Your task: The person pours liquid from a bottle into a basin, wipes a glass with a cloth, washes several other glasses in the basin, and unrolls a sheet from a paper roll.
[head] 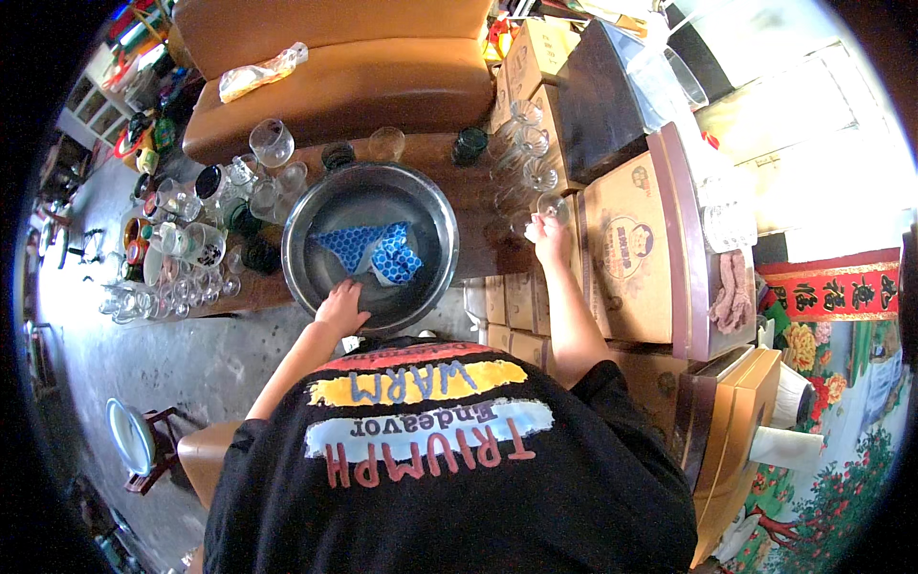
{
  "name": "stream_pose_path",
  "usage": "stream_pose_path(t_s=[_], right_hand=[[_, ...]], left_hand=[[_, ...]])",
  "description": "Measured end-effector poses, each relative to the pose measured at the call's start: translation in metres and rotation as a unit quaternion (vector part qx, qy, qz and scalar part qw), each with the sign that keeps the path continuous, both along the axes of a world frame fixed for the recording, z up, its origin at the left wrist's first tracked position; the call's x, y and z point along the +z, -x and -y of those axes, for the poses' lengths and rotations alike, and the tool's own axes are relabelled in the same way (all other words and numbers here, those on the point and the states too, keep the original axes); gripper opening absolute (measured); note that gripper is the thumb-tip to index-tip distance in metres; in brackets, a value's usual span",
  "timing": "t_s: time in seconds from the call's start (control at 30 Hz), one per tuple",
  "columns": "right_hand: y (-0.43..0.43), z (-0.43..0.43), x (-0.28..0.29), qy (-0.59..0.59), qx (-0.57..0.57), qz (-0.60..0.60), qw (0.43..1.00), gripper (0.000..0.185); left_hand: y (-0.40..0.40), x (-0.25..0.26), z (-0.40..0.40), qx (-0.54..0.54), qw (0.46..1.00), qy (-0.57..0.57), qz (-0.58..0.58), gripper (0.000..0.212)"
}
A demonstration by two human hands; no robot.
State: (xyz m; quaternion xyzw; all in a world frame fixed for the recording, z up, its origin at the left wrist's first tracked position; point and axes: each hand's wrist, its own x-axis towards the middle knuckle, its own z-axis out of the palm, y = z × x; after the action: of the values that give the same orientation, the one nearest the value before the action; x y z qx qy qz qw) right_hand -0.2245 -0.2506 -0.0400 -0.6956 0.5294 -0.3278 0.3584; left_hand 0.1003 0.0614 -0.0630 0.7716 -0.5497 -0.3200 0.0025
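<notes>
A steel basin (439,301) with a blue patterned cloth (396,257) in it stands before me on a wooden table (473,215). My left hand (341,307) reaches over the basin's near rim, fingers apart and close to the cloth; I see nothing held in it. At the table's right end, my right hand (551,240) grips a clear stemmed glass (553,206) near its round foot. Beyond that hand, several clear glasses (532,141) stand in rows with their feet up. The lower part of the held glass is hard to make out.
Many glass jars and cups (179,240) crowd the table's left end. A dark green glass (470,146) stands behind the basin, to the right. Cardboard boxes (624,251) are stacked along the right side. A brown sofa (344,79) lies beyond the table.
</notes>
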Motion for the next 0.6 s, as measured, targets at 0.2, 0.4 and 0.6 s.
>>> stream_pose_path(t_s=[0.2, 0.4, 0.6], right_hand=[[0.010, 0.014, -0.019, -0.059, 0.009, 0.034, 0.998, 0.021], [0.007, 0.014, -0.027, -0.069, 0.017, 0.073, 0.995, 0.019], [0.004, -0.050, 0.004, -0.002, -0.082, 0.157, 0.984, 0.026]], left_hand=[[-0.004, -0.005, 0.000, -0.014, 1.000, 0.012, -0.001, 0.073], [-0.008, -0.006, -0.006, -0.011, 0.996, 0.091, 0.019, 0.057], [-0.011, 0.003, 0.003, 0.100, 0.979, 0.179, 0.001, 0.067]])
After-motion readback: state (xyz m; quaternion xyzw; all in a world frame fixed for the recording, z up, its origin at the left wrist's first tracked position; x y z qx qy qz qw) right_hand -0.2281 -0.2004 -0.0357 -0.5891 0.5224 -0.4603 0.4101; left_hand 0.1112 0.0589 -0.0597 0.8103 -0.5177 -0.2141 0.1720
